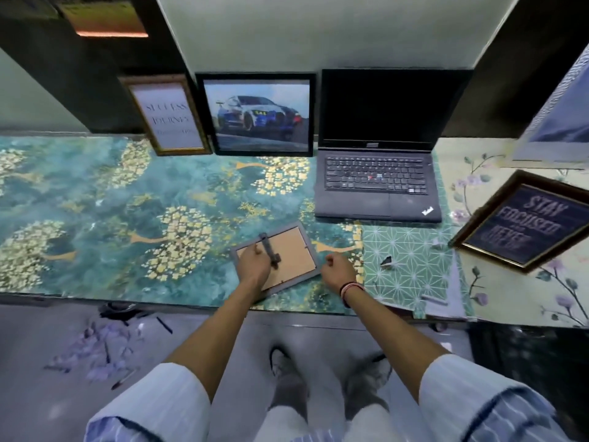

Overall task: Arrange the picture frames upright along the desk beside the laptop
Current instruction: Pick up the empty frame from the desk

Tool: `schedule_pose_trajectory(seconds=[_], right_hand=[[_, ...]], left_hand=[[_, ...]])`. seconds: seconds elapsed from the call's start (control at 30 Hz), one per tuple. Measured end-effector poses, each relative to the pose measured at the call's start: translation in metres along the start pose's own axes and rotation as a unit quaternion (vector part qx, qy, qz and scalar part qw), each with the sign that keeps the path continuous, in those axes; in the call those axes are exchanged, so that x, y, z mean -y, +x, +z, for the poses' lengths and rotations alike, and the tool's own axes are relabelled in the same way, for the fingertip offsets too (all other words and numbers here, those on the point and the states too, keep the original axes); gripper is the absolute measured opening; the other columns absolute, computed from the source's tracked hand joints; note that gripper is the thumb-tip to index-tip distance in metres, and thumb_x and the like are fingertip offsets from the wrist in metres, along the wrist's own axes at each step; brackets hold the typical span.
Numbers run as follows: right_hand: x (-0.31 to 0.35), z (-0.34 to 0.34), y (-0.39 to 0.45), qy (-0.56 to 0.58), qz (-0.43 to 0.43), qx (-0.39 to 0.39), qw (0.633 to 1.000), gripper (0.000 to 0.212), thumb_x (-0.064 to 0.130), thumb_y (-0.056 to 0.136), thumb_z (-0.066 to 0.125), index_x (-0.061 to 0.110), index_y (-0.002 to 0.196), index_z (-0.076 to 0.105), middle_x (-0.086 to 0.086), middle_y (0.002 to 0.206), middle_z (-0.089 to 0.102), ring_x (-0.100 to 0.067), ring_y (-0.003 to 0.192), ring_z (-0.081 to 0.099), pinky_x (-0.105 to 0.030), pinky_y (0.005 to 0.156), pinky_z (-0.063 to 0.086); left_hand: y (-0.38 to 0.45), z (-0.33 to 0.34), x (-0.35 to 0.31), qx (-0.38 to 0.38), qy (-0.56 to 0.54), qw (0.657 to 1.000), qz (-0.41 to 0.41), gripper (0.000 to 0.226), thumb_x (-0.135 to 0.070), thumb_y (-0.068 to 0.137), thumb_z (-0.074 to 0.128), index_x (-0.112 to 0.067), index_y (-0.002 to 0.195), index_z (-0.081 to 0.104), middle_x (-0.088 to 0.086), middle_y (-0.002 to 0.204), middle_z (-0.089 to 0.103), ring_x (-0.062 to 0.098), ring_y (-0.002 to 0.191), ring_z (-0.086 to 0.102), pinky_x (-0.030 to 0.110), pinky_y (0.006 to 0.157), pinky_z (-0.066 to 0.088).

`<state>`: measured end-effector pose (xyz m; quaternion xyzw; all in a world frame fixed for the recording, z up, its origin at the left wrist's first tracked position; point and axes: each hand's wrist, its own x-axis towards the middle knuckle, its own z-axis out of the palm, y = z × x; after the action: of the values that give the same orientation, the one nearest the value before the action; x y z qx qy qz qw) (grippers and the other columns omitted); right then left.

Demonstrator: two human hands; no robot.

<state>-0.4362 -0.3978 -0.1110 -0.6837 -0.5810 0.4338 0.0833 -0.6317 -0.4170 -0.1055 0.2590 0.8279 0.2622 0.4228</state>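
Observation:
A small grey frame (294, 250) lies face down near the desk's front edge, its cardboard back and grey stand (270, 250) showing. My left hand (253, 264) rests on that back, fingers by the stand. My right hand (338, 271) sits fisted at the frame's right edge, holding nothing I can see. Two frames stand upright against the wall left of the open laptop (377, 161): a black car picture frame (258, 114) and a gold text frame (167, 118). A dark "Stay Focused" frame (526, 223) lies flat at the right.
The desk is covered with teal floral paper (95, 202), a green patterned sheet (408, 260) and pale floral paper (510, 298). A large picture (561, 116) leans at the far right. Paper scraps (98, 346) lie on the floor below.

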Motion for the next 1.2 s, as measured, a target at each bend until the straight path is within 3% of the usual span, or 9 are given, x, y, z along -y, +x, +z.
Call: schedule_pose_trajectory(seconds=[0.1,0.27,0.4,0.5,0.67,0.83,1.0,1.13,1.2], right_hand=[[0.005,0.006,0.001,-0.02,0.017,-0.006,1.0,0.025,-0.001,0.075,0.05,0.012,0.068,0.03,-0.009,0.065,0.022,-0.021,0.059,0.02,-0.033,0.061,0.011],[0.007,0.012,0.004,-0.098,0.005,0.034,0.995,0.035,0.013,0.068,0.072,0.02,0.061,0.038,-0.008,0.084,0.043,-0.024,0.074,0.042,-0.026,0.053,0.029],[0.006,0.017,0.002,-0.105,0.008,0.015,0.994,0.018,0.01,0.07,0.07,0.014,0.082,0.057,-0.011,0.103,0.045,-0.024,0.083,0.042,-0.027,0.064,0.038],[0.005,0.019,0.002,-0.104,0.018,0.013,0.994,0.041,0.006,0.069,0.07,0.009,0.109,0.059,-0.014,0.115,0.045,-0.029,0.097,0.05,-0.031,0.081,0.046],[0.001,0.012,-0.004,-0.132,-0.069,0.023,0.989,0.089,-0.01,0.069,0.062,0.023,0.146,0.032,-0.011,0.132,0.043,-0.032,0.12,0.047,-0.042,0.099,0.048],[0.025,-0.006,0.005,-0.112,-0.215,-0.079,0.967,0.058,-0.012,0.077,0.057,0.013,0.129,0.06,-0.008,0.126,0.06,-0.027,0.115,0.056,-0.041,0.105,0.045],[0.065,-0.018,0.025,0.023,-0.178,-0.073,0.981,0.03,-0.003,0.08,0.071,0.011,0.107,0.075,-0.005,0.1,0.071,-0.02,0.094,0.065,-0.03,0.092,0.052],[0.096,-0.027,0.043,0.064,-0.156,-0.073,0.983,0.015,0.007,0.082,0.074,0.015,0.095,0.073,0.001,0.08,0.068,-0.006,0.068,0.059,-0.009,0.06,0.046],[0.108,-0.024,0.053,0.045,-0.164,-0.079,0.982,0.01,0.014,0.086,0.07,0.02,0.094,0.071,0.0,0.081,0.067,-0.01,0.07,0.057,-0.016,0.058,0.041]], left_hand=[[0.008,0.004,0.0,0.053,-0.112,0.992,-0.015,0.011,-0.001,0.09,0.055,-0.009,0.083,0.056,0.006,0.068,0.063,0.029,0.071,0.067,0.041,0.066,0.05],[0.007,0.007,-0.004,0.098,-0.188,0.977,0.0,0.006,0.001,0.094,0.063,-0.003,0.089,0.061,0.017,0.078,0.064,0.025,0.066,0.061,0.025,0.046,0.045],[0.01,0.005,0.002,0.117,-0.151,0.981,0.044,0.016,-0.013,0.102,0.057,-0.007,0.088,0.062,0.013,0.074,0.068,0.026,0.068,0.062,0.031,0.061,0.049],[0.013,-0.007,-0.002,0.124,-0.105,0.985,0.052,0.023,-0.019,0.105,0.053,-0.01,0.085,0.058,0.004,0.075,0.065,0.022,0.071,0.072,0.026,0.058,0.049],[0.033,-0.029,-0.014,0.142,-0.083,0.985,0.051,0.023,-0.019,0.104,0.056,-0.004,0.086,0.059,0.012,0.08,0.064,0.02,0.064,0.069,0.031,0.059,0.053],[0.048,-0.057,-0.028,0.208,-0.141,0.968,-0.023,0.017,-0.012,0.1,0.063,0.003,0.092,0.063,0.02,0.078,0.071,0.022,0.053,0.065,0.031,0.055,0.058],[0.06,-0.09,-0.033,0.22,-0.208,0.953,-0.027,0.033,-0.019,0.102,0.059,0.008,0.121,0.062,0.025,0.113,0.072,0.034,0.101,0.071,0.045,0.096,0.058],[0.068,-0.114,-0.016,0.15,-0.201,0.968,0.011,0.037,-0.036,0.103,0.053,-0.007,0.122,0.066,0.011,0.119,0.075,0.027,0.119,0.066,0.046,0.107,0.045],[0.067,-0.119,0.0,0.119,-0.205,0.971,0.022,0.043,-0.042,0.103,0.048,-0.009,0.121,0.069,0.008,0.119,0.075,0.025,0.121,0.064,0.045,0.111,0.042]])
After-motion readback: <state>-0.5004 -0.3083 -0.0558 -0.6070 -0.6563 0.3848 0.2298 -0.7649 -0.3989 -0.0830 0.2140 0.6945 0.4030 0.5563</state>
